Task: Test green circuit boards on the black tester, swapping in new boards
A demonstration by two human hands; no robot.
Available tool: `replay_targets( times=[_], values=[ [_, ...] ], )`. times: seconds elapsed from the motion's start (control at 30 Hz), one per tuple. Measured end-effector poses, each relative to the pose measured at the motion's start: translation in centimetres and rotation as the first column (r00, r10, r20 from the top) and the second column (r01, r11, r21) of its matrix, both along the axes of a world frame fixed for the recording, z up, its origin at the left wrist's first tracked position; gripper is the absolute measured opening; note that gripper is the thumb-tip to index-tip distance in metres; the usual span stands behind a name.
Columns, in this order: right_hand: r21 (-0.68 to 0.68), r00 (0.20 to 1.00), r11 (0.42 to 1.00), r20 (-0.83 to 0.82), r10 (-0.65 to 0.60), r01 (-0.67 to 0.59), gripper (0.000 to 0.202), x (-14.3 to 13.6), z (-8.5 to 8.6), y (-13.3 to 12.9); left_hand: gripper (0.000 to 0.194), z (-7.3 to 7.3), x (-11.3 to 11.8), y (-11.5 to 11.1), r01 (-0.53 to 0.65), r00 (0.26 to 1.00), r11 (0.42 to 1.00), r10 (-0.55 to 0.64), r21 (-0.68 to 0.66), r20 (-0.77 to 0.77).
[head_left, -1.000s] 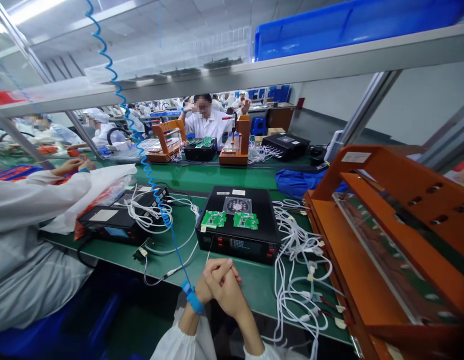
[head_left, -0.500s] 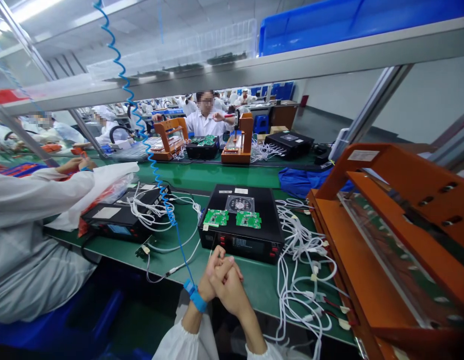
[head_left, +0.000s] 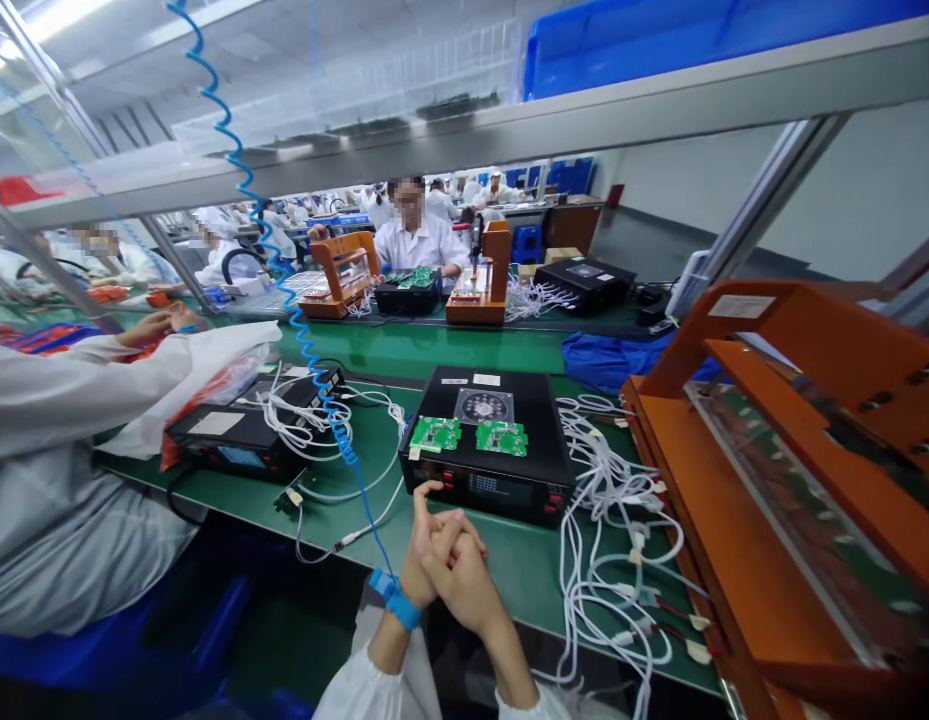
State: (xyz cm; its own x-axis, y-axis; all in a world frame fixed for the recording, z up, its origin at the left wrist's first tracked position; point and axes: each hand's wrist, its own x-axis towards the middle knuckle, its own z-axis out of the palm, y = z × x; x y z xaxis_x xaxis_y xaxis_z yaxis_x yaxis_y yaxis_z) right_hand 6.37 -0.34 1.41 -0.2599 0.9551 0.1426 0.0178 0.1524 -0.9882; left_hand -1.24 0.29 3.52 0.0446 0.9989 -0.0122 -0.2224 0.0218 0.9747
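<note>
Green bench (head_left: 520,565) runs across, we clasp left hand (head_left: 419,562) and right hand (head_left: 465,578) near side, left index finger (head_left: 421,508) out close to black box (head_left: 537,400), two green circuit boards (head_left: 501,438) on top, white cables (head_left: 603,470) right.

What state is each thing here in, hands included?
Left hand, clasped, one finger extended
Right hand, clasped with left
Blue wrist strap, fastened
Front black unit, display lit
Left black unit, display lit
Two green circuit boards, flat, apart
White cables, tangled
Blue cloth, crumpled
Coiled blue cord, partly stretched
Orange fixture, unclear if shut
</note>
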Motion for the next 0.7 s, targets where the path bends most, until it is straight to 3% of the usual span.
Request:
replay_targets(
  times=[0.37, 0.7],
  values=[
    [-0.004, 1.0, 1.0, -0.007, 0.026, -0.026, 0.028, 0.01, -0.04, -0.11, 0.043, -0.05, -0.13, 0.04, 0.037, 0.999, 0.999, -0.036, 0.026, -0.006],
    [-0.005, 0.999, 0.999, -0.01, 0.034, -0.034, 0.026, -0.02, -0.04, -0.11, 0.054, -0.25, -0.19, 0.12, 0.033, 0.999, 0.999, -0.034, 0.041, 0.006]
  ],
)
